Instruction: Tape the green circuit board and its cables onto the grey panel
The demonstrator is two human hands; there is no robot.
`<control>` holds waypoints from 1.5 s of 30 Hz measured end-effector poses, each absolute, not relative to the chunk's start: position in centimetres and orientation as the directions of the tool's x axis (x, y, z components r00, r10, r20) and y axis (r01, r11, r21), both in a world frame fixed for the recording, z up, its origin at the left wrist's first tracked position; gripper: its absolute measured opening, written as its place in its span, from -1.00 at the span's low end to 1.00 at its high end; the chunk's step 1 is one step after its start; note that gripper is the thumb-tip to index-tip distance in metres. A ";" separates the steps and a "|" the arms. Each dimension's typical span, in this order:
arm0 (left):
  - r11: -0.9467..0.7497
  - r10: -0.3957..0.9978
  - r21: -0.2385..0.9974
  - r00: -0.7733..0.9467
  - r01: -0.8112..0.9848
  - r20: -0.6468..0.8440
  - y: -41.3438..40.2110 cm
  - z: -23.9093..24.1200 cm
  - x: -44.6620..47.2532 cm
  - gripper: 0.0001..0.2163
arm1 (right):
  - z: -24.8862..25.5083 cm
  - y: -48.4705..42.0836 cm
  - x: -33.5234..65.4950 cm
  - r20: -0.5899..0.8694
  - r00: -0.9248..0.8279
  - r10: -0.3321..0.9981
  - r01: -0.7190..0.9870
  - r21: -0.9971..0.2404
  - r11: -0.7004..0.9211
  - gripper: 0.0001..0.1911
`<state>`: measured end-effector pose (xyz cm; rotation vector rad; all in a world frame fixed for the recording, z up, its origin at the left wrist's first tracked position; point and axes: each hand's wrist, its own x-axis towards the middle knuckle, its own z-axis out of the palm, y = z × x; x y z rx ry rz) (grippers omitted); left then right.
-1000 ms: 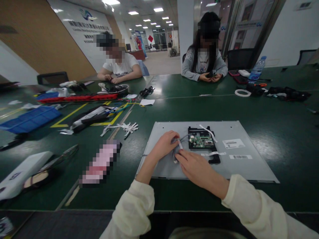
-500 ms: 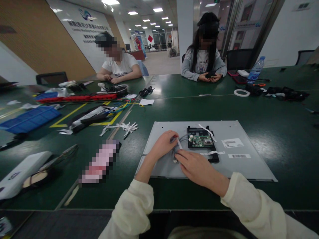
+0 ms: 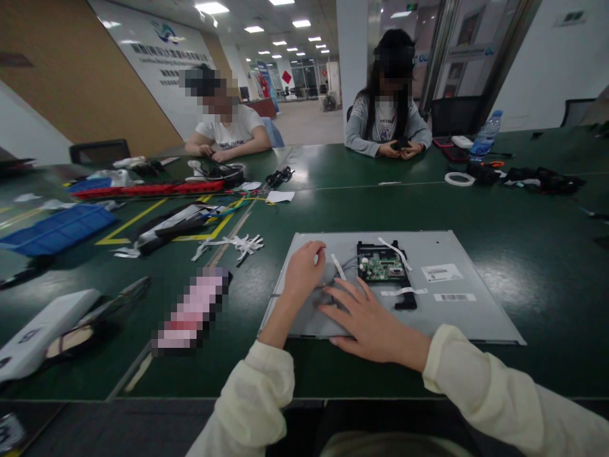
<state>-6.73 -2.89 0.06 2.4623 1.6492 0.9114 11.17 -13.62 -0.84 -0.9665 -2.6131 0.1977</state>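
Right hand (image 3: 368, 322) lies flat, gray cables (image 3: 349, 263) just beyond it.

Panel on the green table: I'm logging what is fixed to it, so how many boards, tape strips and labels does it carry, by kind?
On the panel:
board: 1
tape strips: 3
labels: 2
Total: 6

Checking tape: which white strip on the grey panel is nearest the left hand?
The short white strip left of the green circuit board; others lie farther right.
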 end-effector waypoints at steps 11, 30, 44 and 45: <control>-0.426 0.826 0.327 0.215 0.844 0.521 -3.3 0.4 -7.2 -0.82 | -1.4 -10.9 11.1 0.301 -0.598 0.742 0.719 -0.208 0.664 -0.48; -0.420 0.836 0.281 0.248 0.863 0.490 -3.3 0.5 -7.2 -0.83 | -0.9 -7.1 14.2 0.257 -0.646 0.719 0.716 -0.123 0.687 -0.45; -0.431 0.848 0.254 0.293 0.866 0.442 -3.5 0.9 -6.8 -0.84 | -1.8 -5.1 16.4 0.284 -0.440 0.852 0.873 -0.088 0.480 -0.50; -0.432 0.849 0.257 0.293 0.864 0.440 -3.5 0.9 -6.8 -0.84 | -1.9 -4.8 16.7 0.281 -0.424 0.861 0.882 -0.088 0.463 -0.50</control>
